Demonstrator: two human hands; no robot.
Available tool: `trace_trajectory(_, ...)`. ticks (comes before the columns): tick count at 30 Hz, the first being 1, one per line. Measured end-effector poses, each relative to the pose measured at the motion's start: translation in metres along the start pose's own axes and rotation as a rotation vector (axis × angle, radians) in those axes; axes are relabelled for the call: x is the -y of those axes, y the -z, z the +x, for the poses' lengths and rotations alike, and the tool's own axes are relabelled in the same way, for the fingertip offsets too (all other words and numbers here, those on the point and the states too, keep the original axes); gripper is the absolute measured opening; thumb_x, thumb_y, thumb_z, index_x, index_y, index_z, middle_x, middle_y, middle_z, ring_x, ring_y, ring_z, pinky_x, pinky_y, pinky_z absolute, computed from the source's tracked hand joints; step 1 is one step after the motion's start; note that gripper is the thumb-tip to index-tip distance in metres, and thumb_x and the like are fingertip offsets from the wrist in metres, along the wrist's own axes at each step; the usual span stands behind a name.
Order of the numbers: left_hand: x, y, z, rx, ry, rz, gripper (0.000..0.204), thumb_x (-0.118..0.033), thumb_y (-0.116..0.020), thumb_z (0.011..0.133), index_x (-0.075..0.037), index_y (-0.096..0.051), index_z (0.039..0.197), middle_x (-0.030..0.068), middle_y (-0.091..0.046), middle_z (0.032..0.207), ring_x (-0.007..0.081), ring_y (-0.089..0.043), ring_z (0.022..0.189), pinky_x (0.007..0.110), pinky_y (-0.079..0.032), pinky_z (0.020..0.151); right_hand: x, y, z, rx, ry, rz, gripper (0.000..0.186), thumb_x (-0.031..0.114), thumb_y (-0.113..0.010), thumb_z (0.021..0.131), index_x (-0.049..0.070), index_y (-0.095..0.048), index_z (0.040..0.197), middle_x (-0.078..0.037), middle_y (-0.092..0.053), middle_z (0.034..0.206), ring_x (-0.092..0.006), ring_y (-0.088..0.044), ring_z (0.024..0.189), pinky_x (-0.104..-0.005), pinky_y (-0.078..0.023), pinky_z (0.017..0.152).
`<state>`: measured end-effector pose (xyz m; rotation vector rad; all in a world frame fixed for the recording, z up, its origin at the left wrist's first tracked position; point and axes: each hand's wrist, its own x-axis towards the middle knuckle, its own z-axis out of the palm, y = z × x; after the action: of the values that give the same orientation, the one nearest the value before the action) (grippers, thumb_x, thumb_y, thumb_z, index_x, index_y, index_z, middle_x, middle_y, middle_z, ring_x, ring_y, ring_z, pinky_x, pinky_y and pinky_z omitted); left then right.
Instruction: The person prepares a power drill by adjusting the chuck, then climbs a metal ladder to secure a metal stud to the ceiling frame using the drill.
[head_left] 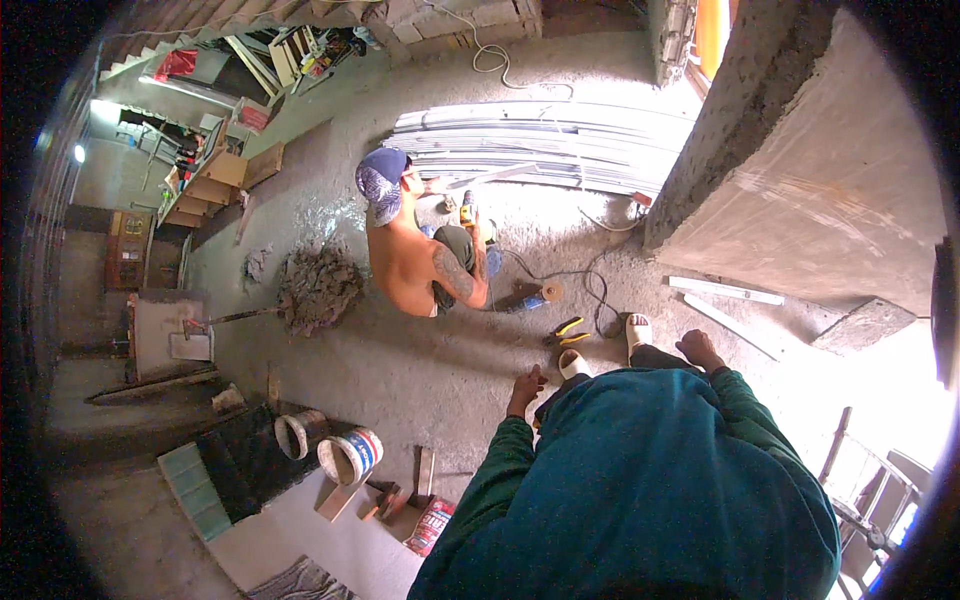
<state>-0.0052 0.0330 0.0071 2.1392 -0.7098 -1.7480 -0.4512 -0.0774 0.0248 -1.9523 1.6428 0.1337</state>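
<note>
In the head view, your left hand [526, 388] sits just below the frame's centre, fingers partly curled; your right hand [700, 350] is to its right, near your knee. Neither shows anything held, but you can't tell from here how tightly either is closed. The yellow-handled pliers [570, 326] lie on the concrete between your feet and the co-worker [405, 255], nearest your left hand; the blue angle grinder [530, 302] lies just above them. If you reach for the pliers, best take them by the handles, keeping fingers off the grinder's disc [552, 291] and your sandals [638, 330] clear of the black cord [588, 271].
</note>
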Motion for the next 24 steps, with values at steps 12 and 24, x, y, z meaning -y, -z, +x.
trace_trajectory(12, 0.01, 0.002, 0.003, 0.0, 0.024, -0.036, 0.065, -0.061, -0.037, 0.09, -0.005, -0.068, 0.094, 0.0082, -0.069, 0.096, 0.0198, -0.065, 0.081, 0.035, -0.048, 0.063, 0.01, 0.008, -0.006, 0.018, -0.04, 0.077, 0.034, 0.032, -0.054, 0.076, 0.001, -0.06, 0.063, -0.021, -0.061, 0.073, -0.0393, -0.06, 0.073, -0.05, -0.048, 0.068)
trace_trajectory(24, 0.018, 0.004, 0.009, 0.005, 0.026, -0.041, 0.067, -0.061, -0.039, 0.089, -0.001, -0.068, 0.097, 0.013, -0.069, 0.095, 0.0228, -0.065, 0.081, 0.036, -0.049, 0.061, 0.016, 0.01, -0.001, 0.134, -0.056, -0.007, 0.036, 0.035, -0.054, 0.081, 0.002, -0.066, 0.073, -0.021, -0.064, 0.081, -0.039, -0.062, 0.078, -0.0494, -0.05, 0.071)
